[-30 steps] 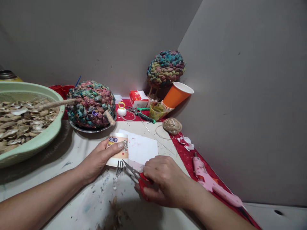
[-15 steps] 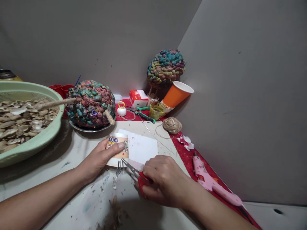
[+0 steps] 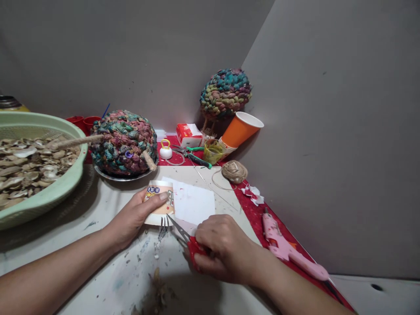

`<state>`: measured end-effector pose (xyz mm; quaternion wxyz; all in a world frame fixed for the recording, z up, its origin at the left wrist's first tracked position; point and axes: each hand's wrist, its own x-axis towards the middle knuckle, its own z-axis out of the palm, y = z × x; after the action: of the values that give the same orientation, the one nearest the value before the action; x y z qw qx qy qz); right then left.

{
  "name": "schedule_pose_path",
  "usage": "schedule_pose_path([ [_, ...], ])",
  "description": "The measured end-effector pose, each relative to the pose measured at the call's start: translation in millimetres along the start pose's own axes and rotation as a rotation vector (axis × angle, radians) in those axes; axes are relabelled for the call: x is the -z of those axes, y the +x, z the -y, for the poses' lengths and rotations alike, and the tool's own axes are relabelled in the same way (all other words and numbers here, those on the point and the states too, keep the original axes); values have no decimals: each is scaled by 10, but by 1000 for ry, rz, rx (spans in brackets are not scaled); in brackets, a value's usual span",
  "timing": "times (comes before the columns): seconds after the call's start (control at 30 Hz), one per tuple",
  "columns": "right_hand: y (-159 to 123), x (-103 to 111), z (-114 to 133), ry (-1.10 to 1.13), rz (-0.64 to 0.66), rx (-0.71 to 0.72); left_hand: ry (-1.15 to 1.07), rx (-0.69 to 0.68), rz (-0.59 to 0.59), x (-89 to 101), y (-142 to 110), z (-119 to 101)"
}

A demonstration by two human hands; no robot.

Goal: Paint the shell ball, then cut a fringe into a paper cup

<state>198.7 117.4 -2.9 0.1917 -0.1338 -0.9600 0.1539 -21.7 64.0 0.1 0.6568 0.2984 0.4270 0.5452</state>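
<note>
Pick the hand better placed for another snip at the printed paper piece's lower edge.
Right hand, likely: it holds the red-handled scissors, their tips at that edge. The left hand is busy gripping the printed paper piece.

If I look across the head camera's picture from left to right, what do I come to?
Pale green basket, bumpy multicoloured ball, printed paper piece, red-handled scissors, right hand, pink glue gun.

Green basin (image 3: 68, 183) partly beyond the left edge, left hand (image 3: 135, 218) partly behind the printed paper (image 3: 164, 210)
</note>
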Motion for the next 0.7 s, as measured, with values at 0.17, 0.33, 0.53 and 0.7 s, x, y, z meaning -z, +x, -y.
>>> schedule_pose_path([
  [0.17,26,10,-69,258,-31,-81,-108,8,-10,11,23,-1],
  [0.33,19,-6,-85,333,16,-114,-118,12,-26,16,21,-4],
  [0.53,17,5,-56,233,80,-120,-111,-1,-19,2,16,-22],
  [0.7,21,7,-40,146,48,-109,-99,-19,10,-9,-1,-10],
])
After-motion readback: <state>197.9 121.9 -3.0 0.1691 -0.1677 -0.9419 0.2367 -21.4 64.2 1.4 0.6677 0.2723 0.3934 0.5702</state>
